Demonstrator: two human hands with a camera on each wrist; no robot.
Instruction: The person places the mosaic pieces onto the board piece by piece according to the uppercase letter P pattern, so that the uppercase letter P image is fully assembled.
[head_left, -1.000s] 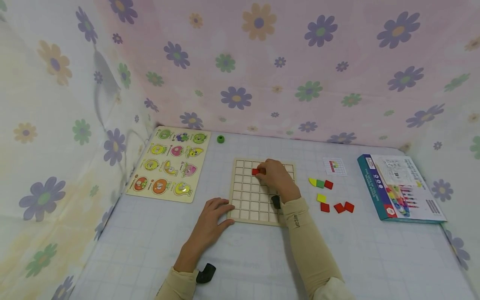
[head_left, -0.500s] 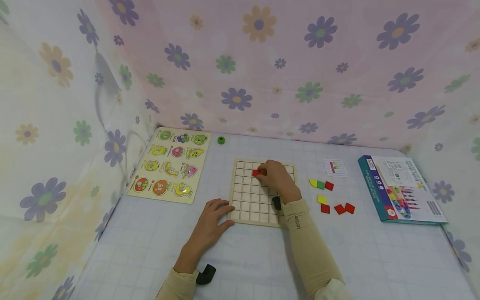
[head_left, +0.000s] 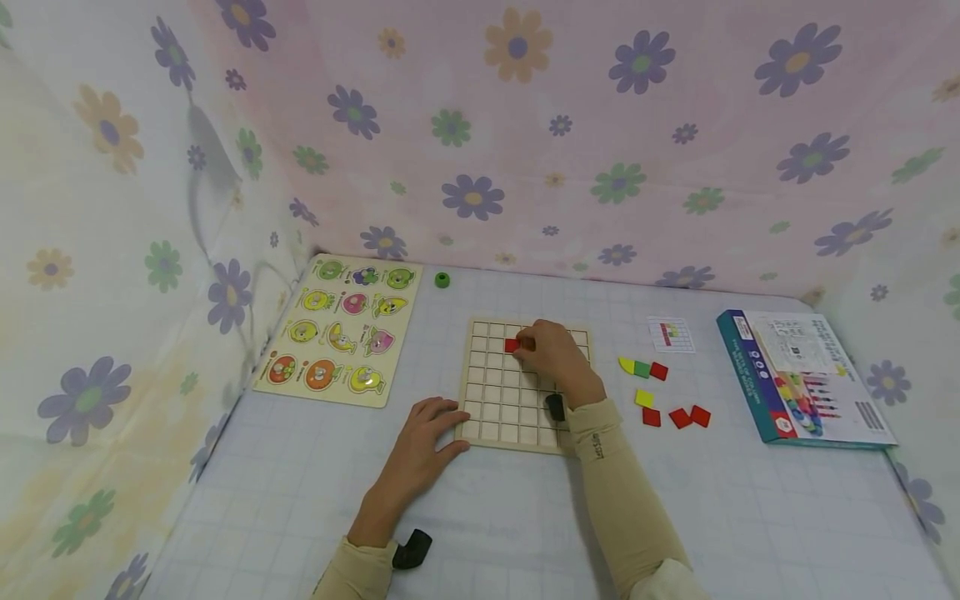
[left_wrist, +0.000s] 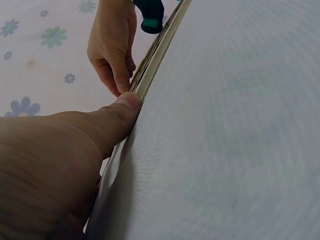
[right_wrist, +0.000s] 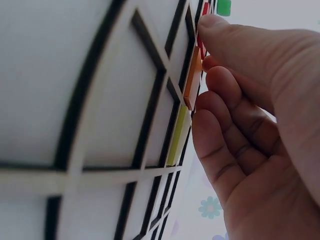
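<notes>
My right hand [head_left: 553,357] is over the far part of a wooden grid board [head_left: 499,411], thumb and fingertips pinching a red square tile [head_left: 511,345] at one of the cells. In the right wrist view, the thumb lies against the red tile [right_wrist: 202,49], while an orange tile [right_wrist: 193,80] and a yellow tile [right_wrist: 178,137] sit in neighbouring cells beside the curled fingers. From the head, the hand hides those two. My left hand [head_left: 422,440] rests at the board's near left corner with its fingers loosely extended; its thumb [left_wrist: 129,101] touches the board's edge.
Right of the board lie a yellow quarter-round piece [head_left: 626,364], a green tile [head_left: 642,369], a yellow tile [head_left: 643,398] and several red tiles [head_left: 680,417]. Behind them is a pattern card [head_left: 672,335]. A box [head_left: 813,379] stands far right, a fruit puzzle [head_left: 337,329] left, a green bead [head_left: 442,280] behind.
</notes>
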